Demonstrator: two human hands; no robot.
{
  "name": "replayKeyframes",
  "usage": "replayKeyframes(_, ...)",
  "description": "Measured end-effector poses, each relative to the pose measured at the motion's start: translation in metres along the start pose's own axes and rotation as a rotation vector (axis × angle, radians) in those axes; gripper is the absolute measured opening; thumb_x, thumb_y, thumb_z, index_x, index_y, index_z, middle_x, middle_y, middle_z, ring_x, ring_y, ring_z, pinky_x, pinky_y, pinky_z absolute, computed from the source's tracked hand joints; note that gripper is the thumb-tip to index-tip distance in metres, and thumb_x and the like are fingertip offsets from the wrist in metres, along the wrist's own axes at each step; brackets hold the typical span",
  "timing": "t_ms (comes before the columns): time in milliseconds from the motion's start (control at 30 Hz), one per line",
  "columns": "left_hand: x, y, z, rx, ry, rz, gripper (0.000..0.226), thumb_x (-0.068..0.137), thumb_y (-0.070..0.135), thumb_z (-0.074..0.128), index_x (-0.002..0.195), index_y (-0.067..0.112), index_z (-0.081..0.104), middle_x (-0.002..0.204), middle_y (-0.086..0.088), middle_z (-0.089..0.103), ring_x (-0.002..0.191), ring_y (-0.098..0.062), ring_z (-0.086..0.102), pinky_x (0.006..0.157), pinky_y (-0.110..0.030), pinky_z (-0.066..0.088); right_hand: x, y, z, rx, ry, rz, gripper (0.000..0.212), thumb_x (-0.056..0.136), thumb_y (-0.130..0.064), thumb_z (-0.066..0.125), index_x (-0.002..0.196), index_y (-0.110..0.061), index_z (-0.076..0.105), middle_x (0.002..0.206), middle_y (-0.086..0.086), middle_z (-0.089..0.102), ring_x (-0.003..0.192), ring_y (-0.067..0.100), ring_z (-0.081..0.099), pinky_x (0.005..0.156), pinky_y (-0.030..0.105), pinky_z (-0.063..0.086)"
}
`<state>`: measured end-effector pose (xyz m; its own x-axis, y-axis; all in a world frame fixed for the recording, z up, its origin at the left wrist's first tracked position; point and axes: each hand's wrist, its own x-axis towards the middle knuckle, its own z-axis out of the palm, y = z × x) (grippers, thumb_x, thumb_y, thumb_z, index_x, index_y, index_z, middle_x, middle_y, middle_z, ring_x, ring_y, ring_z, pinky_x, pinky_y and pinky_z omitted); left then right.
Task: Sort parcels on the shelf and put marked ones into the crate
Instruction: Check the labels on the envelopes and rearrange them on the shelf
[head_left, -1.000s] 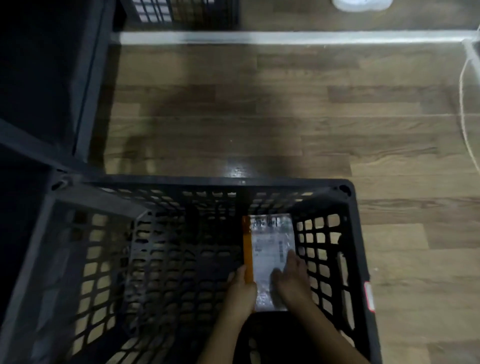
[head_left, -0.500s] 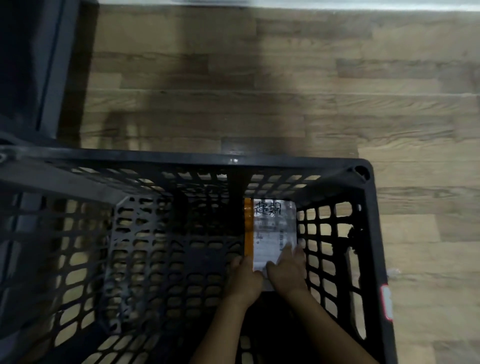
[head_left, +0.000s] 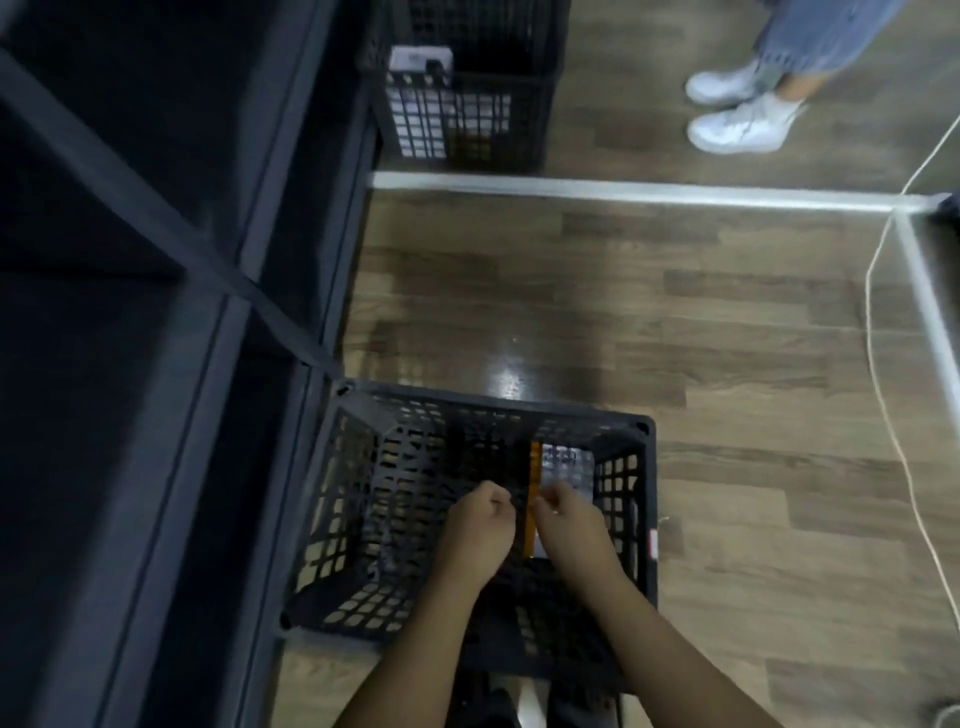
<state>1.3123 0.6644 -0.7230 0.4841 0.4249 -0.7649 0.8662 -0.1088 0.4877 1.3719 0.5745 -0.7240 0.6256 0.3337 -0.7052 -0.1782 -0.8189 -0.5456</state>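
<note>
Inside the black crate (head_left: 644, 499), on the wooden floor (head_left: 597, 312), a parcel (head_left: 566, 467) lies flat against the right wall. It is a clear or silvery packet with a printed label on it and an orange strip along its left edge. Some dark handwriting shows near its far end, but it is too blurred to read.

Both hands are over the crate. The left hand (head_left: 475, 530) is curled into a loose fist, with the fingers folded in, and it has nothing in its grip. It is just left of the orange strip and does not seem to touch the parcel. The right hand (head_left: 569, 525) is also half closed, the fingers bent toward the palm. It covers the near part of the parcel; I cannot tell if it touches the parcel or only hangs above it, and nothing is visibly held.

The crate stands just beside the dark shelf (head_left: 156, 364), which fills the left side of the view. Its compartments are too dark to see into.

Farther away, behind a pale strip on the floor, a second black crate (head_left: 467, 88) stands with white labelled packets in it. Near it are the white shoes (head_left: 737, 114) of another person in blue jeans. A thin white cord (head_left: 878, 364) runs over the floor on the right.
</note>
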Motion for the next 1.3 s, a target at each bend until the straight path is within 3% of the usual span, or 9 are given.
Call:
replayKeyframes(200,-0.132,0.065,-0.104,-0.122,0.108,0.055,0.021,0.095,0.023,0.042,0.079,0.024,0.056,0.097,-0.009,0.067,0.089,-0.029,0.063,0.084,-0.044,0.053,-0.129,-0.124,-0.063,0.046,-0.012,-0.170,0.021,0.096,-0.025,0.044,0.094,-0.016,0.062,0.092,0.002,0.065,0.088,0.018,0.061,0.077,0.033,0.046)
replayKeyframes(300,-0.213,0.086,-0.152,-0.118,0.242,0.090,0.024,0.095,0.024,0.043,0.089,0.008,0.061,0.096,-0.015,0.067,0.090,-0.031,0.063,0.079,-0.039,0.051,-0.198,-0.170,-0.082,0.008,-0.049,-0.250,0.021,0.095,-0.028,0.045,0.088,-0.018,0.062,0.092,0.004,0.067,0.089,0.023,0.063,0.081,0.037,0.049)
replayKeyframes(400,-0.283,0.094,-0.194,-0.114,0.441,0.088,0.024,0.095,0.027,0.044,0.088,0.011,0.060,0.098,-0.011,0.067,0.091,-0.027,0.061,0.070,-0.032,0.044,-0.256,-0.222,-0.091,-0.052,-0.097,-0.397,0.027,0.097,-0.029,0.042,0.093,-0.010,0.060,0.095,0.010,0.067,0.091,0.027,0.061,0.080,0.036,0.046)
replayKeyframes(533,-0.373,0.095,-0.245,-0.245,0.618,0.125,0.026,0.092,0.023,0.042,0.088,0.005,0.061,0.104,-0.020,0.067,0.102,-0.032,0.062,0.082,-0.037,0.047,-0.327,-0.281,-0.088,-0.044,-0.175,-0.616,0.021,0.097,-0.028,0.047,0.087,-0.015,0.059,0.090,0.007,0.067,0.086,0.023,0.064,0.078,0.034,0.046)
replayKeyframes(667,-0.458,0.070,-0.280,-0.389,0.834,0.113,0.026,0.093,0.021,0.042,0.084,0.004,0.059,0.096,-0.021,0.067,0.095,-0.028,0.062,0.081,-0.035,0.043,-0.397,-0.326,-0.059,-0.046,-0.310,-0.813,0.012,0.095,-0.023,0.053,0.084,-0.019,0.058,0.088,0.007,0.066,0.090,0.023,0.061,0.077,0.032,0.043)
replayKeyframes(767,-0.514,0.036,-0.295,-0.503,1.024,0.096,0.026,0.093,0.017,0.044,0.068,0.018,0.049,0.065,0.000,0.055,0.061,-0.008,0.050,0.063,-0.024,0.041,-0.455,-0.345,-0.028,-0.100,-0.436,-0.968,0.012,0.095,-0.022,0.052,0.086,-0.019,0.058,0.085,0.001,0.063,0.082,0.019,0.056,0.069,0.031,0.039)
replayKeyframes(833,-0.551,0.017,-0.303,-0.564,1.162,0.092,0.030,0.093,0.016,0.044,0.064,0.022,0.047,0.060,0.009,0.050,0.056,0.001,0.044,0.054,-0.013,0.035,-0.491,-0.350,-0.011,-0.122,-0.516,-1.055,0.015,0.096,-0.023,0.051,0.084,-0.021,0.059,0.083,-0.003,0.066,0.078,0.014,0.059,0.068,0.027,0.042)
replayKeyframes(1133,-0.669,-0.051,-0.334,-0.732,1.535,0.175,0.022,0.091,0.016,0.047,0.070,0.019,0.054,0.062,0.007,0.051,0.058,-0.011,0.046,0.055,-0.024,0.038,-0.602,-0.382,0.042,-0.148,-0.695,-1.360,0.014,0.091,-0.015,0.056,0.079,-0.022,0.060,0.076,-0.006,0.066,0.076,0.011,0.063,0.060,0.013,0.042)
replayKeyframes(1300,-0.719,-0.113,-0.362,-0.758,1.793,0.061,0.016,0.092,0.011,0.047,0.085,0.021,0.058,0.094,0.002,0.059,0.090,-0.021,0.057,0.076,-0.030,0.048,-0.652,-0.412,0.090,-0.096,-0.733,-1.377,0.008,0.092,-0.019,0.054,0.097,-0.023,0.058,0.099,-0.009,0.062,0.093,0.008,0.058,0.065,0.015,0.041)
